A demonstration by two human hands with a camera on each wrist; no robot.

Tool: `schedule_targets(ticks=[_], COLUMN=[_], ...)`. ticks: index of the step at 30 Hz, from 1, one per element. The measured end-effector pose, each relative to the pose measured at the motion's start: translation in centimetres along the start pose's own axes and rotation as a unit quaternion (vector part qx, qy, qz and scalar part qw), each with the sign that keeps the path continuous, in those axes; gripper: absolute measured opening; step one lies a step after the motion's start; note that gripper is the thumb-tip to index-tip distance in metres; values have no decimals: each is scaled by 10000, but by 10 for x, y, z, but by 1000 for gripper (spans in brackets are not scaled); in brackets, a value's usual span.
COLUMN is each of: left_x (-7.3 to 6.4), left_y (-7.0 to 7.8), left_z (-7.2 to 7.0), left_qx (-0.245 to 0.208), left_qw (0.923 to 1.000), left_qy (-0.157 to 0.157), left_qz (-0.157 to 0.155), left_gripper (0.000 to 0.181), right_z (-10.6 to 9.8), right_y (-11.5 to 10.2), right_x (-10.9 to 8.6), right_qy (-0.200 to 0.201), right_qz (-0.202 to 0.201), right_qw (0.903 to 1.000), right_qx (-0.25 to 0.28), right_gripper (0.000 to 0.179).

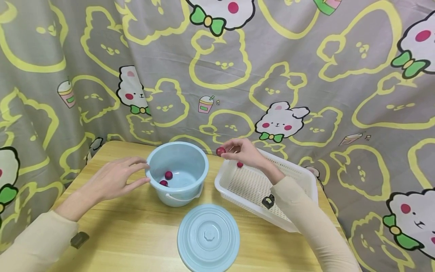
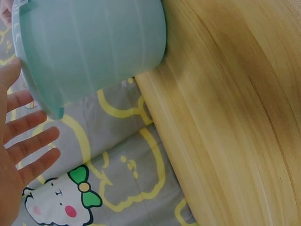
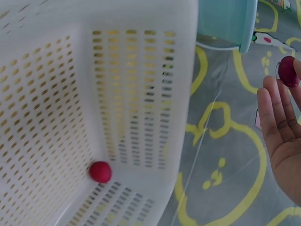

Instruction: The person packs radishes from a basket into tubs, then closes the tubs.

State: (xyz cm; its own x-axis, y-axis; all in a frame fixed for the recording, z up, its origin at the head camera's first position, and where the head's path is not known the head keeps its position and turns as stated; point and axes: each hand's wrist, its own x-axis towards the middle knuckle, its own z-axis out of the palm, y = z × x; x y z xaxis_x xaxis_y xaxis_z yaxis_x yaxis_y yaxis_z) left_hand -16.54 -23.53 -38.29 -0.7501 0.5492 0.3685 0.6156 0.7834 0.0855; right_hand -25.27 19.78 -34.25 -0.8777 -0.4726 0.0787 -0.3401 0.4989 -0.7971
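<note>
My right hand (image 1: 247, 152) pinches a small round red fruit (image 1: 220, 151) between thumb and fingers, above the table between bucket and basket; the right wrist view shows the same fruit (image 3: 288, 71) at its right edge. My left hand (image 1: 117, 176) has its fingers spread, with the tips at the left rim of the light blue bucket (image 1: 177, 192). Inside the bucket lie two red fruits, one toward the middle (image 1: 168, 175) and one partly hidden by the near rim (image 1: 164, 183). Another red fruit (image 3: 100, 172) rests in a corner of the white perforated basket (image 3: 183, 94).
A round light blue lid (image 1: 209, 238) lies flat on the wooden table (image 1: 136, 234), in front of the bucket. The bucket's handle (image 1: 185, 198) hangs down on its near side. A patterned grey curtain (image 1: 163, 56) hangs behind and beside the table.
</note>
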Motion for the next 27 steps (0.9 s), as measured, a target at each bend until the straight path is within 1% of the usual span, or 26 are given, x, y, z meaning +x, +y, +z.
schedule_targets(ticks=[12,19,23,27], left_x=[0,1,0,0], left_y=[-1,-1,-1,-1], left_z=[1,1,1,1], left_qx=[-14,-15,-26,-37], left_qw=[10000,10000,10000,10000], left_qy=[-2,-14,-19,-12], left_qz=[-21,-7,-8,-3], left_gripper=[39,39,39,39], right_z=[18,31,39,47], right_y=[-23,-32,-37,-40], right_x=[12,19,22,26], right_qy=[-168,-267,-369,-463], right_qz=[-384,-474,-538,-692], right_qw=[9989,9977,9969,9959], right_qx=[197,412,433,344], right_gripper=[25,26,28,28])
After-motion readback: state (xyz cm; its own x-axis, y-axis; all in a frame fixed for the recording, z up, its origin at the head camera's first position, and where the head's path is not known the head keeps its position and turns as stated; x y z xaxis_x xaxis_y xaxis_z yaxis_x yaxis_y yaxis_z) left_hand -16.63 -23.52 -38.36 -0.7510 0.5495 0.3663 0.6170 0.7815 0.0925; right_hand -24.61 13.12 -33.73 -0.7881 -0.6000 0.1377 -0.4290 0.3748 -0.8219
